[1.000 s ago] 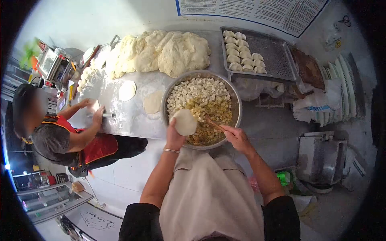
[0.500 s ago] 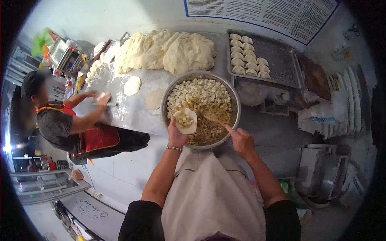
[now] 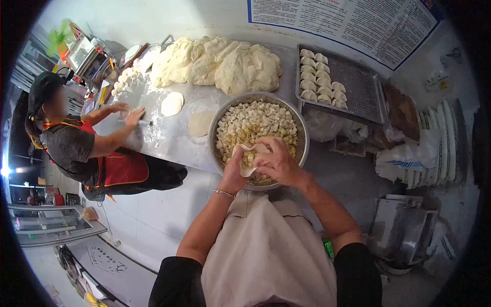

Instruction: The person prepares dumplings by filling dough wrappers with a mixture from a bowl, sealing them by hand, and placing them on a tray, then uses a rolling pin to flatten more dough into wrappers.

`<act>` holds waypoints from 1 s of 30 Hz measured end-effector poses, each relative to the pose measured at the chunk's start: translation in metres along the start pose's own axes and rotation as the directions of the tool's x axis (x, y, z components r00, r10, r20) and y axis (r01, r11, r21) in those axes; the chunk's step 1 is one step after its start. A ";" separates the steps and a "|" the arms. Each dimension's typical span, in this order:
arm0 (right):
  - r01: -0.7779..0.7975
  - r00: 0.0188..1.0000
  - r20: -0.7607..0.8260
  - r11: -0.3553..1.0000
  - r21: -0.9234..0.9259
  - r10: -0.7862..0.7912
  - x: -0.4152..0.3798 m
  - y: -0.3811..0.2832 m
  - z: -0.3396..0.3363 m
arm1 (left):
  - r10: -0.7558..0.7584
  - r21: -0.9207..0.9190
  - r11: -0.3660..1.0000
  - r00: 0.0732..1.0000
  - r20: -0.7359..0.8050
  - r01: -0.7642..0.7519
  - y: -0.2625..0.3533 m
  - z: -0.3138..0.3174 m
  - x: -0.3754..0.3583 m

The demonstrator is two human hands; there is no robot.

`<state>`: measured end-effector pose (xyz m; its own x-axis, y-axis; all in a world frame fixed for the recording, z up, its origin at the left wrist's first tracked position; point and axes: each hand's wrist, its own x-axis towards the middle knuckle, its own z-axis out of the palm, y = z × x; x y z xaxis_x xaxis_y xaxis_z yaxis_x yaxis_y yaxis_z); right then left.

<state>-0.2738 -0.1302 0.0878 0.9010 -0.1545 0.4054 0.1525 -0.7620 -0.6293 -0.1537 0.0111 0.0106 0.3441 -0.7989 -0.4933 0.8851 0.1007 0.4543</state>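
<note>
My left hand [image 3: 234,173] cups a round dough wrapper [image 3: 246,169] with chopped filling [image 3: 250,155] in its middle. The fingers of my right hand [image 3: 284,165] are closed on the wrapper's right edge, which is bending upward. Both hands are above a large metal bowl [image 3: 306,148]. In the bowl, pale diced pieces [image 3: 253,116] lie toward the far side, with a yellowish-brown mix nearer me. My hands cover part of the bowl's near half.
Left of the bowl, a floured metal table [image 3: 169,135] carries a big dough mass [image 3: 220,64], flat wrappers [image 3: 172,104] and small dough pieces [image 3: 125,82]. A co-worker [image 3: 71,138] works there. A tray [image 3: 358,77] of several folded dumplings [image 3: 317,77] stands at the back right.
My right hand has left the utensil handle in the filling and moved left and up onto the wrapper. The wrapper was lying flatter; now its edges curl up.
</note>
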 end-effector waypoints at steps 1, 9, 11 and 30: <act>-0.061 0.998 0.020 0.992 0.113 0.059 -0.001 0.005 0.003 | -0.026 0.081 0.996 0.999 -0.036 0.028 0.003 0.011 -0.007; -0.225 0.972 0.010 0.922 0.315 0.234 0.000 -0.016 -0.009 | 0.274 0.598 0.580 0.823 0.497 -0.554 0.025 0.038 -0.039; -0.126 0.980 -0.115 0.954 0.273 0.162 0.002 -0.027 -0.014 | 0.292 0.537 0.685 0.861 0.416 -0.492 0.025 0.041 -0.045; -0.120 0.930 -0.322 0.974 0.190 0.177 0.003 -0.046 -0.031 | 0.307 0.465 0.630 0.749 0.587 -0.623 0.031 0.062 -0.053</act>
<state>-0.2903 -0.1151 0.1387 0.7342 -0.4811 0.4789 0.1176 -0.6047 -0.7878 -0.1638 0.0204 0.0968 0.3454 -0.9156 0.2059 0.1974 0.2854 0.9379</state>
